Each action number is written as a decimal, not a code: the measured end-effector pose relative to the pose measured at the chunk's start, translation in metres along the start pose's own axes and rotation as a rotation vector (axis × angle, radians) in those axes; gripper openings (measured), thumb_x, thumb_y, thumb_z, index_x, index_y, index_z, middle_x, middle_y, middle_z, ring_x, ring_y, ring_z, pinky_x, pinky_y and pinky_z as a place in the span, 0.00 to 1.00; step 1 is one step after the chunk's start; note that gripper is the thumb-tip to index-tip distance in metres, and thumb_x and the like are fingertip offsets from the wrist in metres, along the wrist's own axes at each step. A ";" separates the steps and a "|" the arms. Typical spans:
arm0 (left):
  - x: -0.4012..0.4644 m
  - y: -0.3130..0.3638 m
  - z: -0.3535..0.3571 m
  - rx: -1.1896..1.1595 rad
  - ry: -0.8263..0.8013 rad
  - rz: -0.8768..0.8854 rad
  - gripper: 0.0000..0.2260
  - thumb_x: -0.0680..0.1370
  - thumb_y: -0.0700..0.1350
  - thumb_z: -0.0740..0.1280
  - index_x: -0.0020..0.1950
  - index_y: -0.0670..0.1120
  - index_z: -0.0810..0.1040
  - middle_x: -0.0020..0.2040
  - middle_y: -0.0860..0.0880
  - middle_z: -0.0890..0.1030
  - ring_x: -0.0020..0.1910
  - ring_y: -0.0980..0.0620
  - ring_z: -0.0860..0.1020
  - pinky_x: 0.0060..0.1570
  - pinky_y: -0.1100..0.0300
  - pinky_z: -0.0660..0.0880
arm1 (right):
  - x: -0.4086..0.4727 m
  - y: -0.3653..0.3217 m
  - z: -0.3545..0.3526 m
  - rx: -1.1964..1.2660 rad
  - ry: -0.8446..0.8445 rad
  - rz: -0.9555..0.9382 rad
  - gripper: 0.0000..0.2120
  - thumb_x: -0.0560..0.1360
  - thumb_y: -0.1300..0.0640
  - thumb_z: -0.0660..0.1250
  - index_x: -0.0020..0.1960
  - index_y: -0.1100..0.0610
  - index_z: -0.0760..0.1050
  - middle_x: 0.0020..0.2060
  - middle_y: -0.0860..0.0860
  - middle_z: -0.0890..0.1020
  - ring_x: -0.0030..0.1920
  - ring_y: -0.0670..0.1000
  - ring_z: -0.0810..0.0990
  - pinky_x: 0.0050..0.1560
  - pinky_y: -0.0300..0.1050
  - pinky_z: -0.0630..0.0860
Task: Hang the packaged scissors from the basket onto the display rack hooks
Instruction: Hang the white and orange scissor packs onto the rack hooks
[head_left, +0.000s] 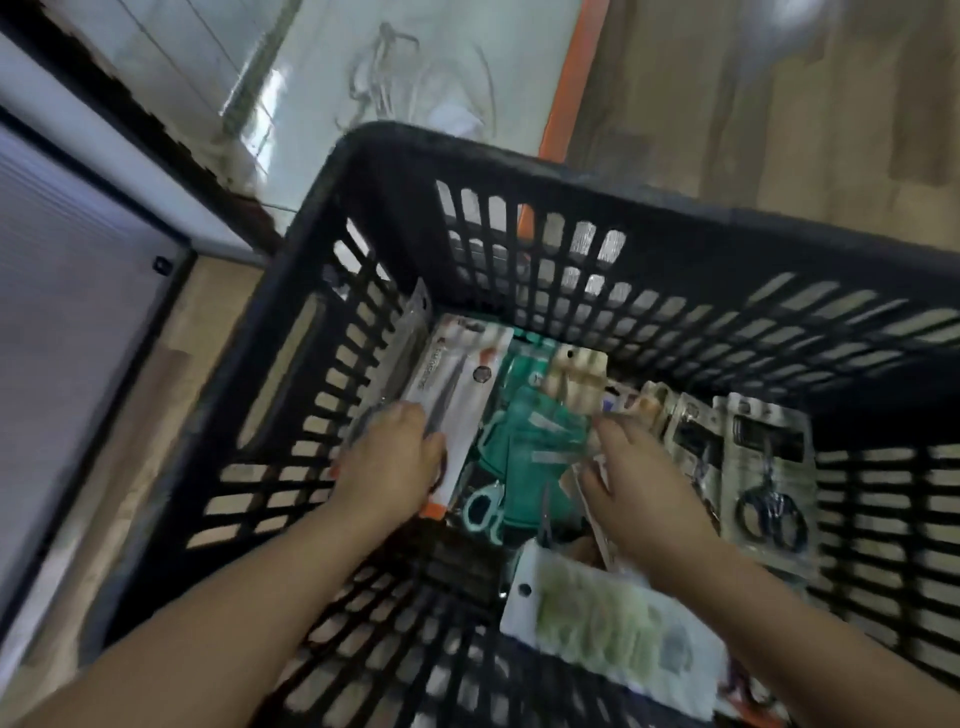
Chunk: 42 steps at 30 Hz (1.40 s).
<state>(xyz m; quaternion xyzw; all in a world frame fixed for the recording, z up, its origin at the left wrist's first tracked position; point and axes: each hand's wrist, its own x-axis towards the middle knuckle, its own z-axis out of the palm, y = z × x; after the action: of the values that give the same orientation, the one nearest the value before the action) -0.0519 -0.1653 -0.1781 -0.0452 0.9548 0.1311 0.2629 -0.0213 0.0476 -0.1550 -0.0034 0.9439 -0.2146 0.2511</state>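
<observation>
Both hands reach down inside a black slatted basket (675, 244), hemmed in by its tall walls. The left hand (389, 462) grips a white scissors pack (457, 395) by the left wall. The right hand (639, 483) pinches thin packs mid-basket, fingers curled. Two grey scissors packs (769, 467) stand along the right wall; teal packs (535, 431) lie between the hands.
</observation>
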 end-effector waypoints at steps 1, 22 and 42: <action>0.008 -0.004 0.006 0.010 0.024 -0.008 0.12 0.82 0.51 0.55 0.53 0.42 0.70 0.54 0.44 0.73 0.53 0.45 0.73 0.46 0.54 0.67 | 0.012 0.002 0.005 0.011 0.022 -0.014 0.22 0.81 0.55 0.55 0.74 0.57 0.58 0.69 0.54 0.66 0.67 0.53 0.66 0.64 0.43 0.64; 0.038 -0.005 0.038 -0.279 0.069 -0.147 0.19 0.81 0.50 0.55 0.66 0.38 0.68 0.66 0.39 0.70 0.65 0.40 0.68 0.63 0.49 0.67 | 0.110 -0.062 0.070 0.639 0.018 0.241 0.14 0.76 0.53 0.67 0.40 0.57 0.64 0.35 0.48 0.70 0.33 0.45 0.68 0.27 0.36 0.61; 0.054 0.015 0.026 0.078 -0.083 -0.210 0.38 0.70 0.67 0.65 0.67 0.39 0.65 0.68 0.37 0.64 0.68 0.38 0.63 0.66 0.47 0.64 | 0.066 0.022 0.042 0.866 0.083 0.378 0.07 0.77 0.63 0.61 0.54 0.56 0.75 0.46 0.55 0.81 0.49 0.57 0.79 0.57 0.57 0.76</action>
<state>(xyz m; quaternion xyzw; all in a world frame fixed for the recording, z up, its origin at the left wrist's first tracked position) -0.0877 -0.1450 -0.2238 -0.1292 0.9374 0.0675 0.3161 -0.0570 0.0430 -0.2287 0.2821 0.7608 -0.5390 0.2260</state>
